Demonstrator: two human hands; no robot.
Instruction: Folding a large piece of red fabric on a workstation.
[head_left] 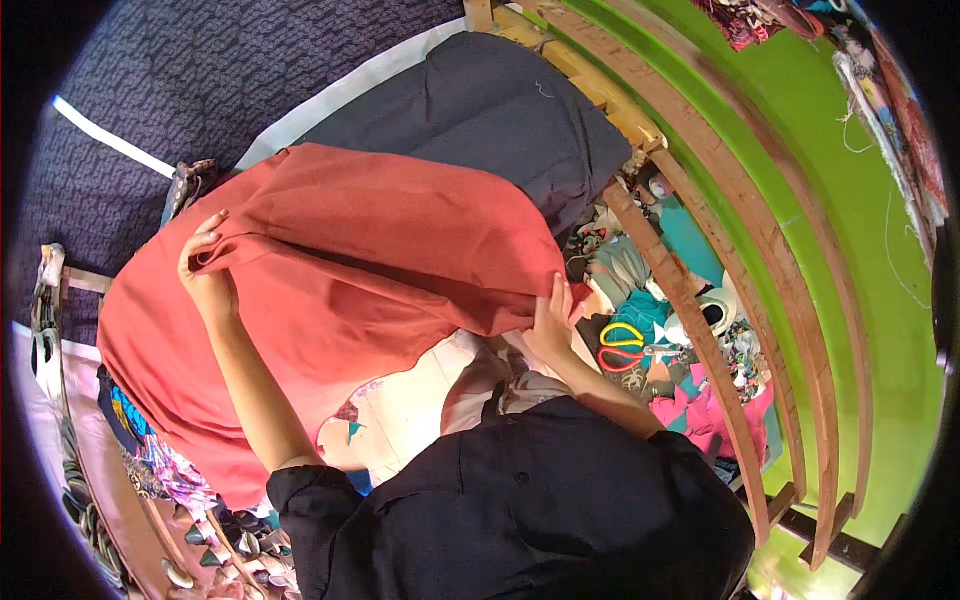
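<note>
A large piece of red fabric (400, 215) spreads in front of me, with a long fold running across its middle. My left hand (208, 265) pinches a gathered part of it on the left, fingers closed around the cloth. On the right, my right hand (550, 315) is closed on the fabric's near right edge. Beneath and beyond the red cloth lies a dark grey fabric (480, 110) on a table. Most of the left side of the table is hidden under the red piece.
Scissors with red and yellow handles (622, 345) lie to my right among fabric scraps (700, 410) and a white roll (715, 312). Curved-looking wooden bars (720, 200) stand before a green wall (850, 250). Patterned cloth (165, 465) hangs or lies at the lower left.
</note>
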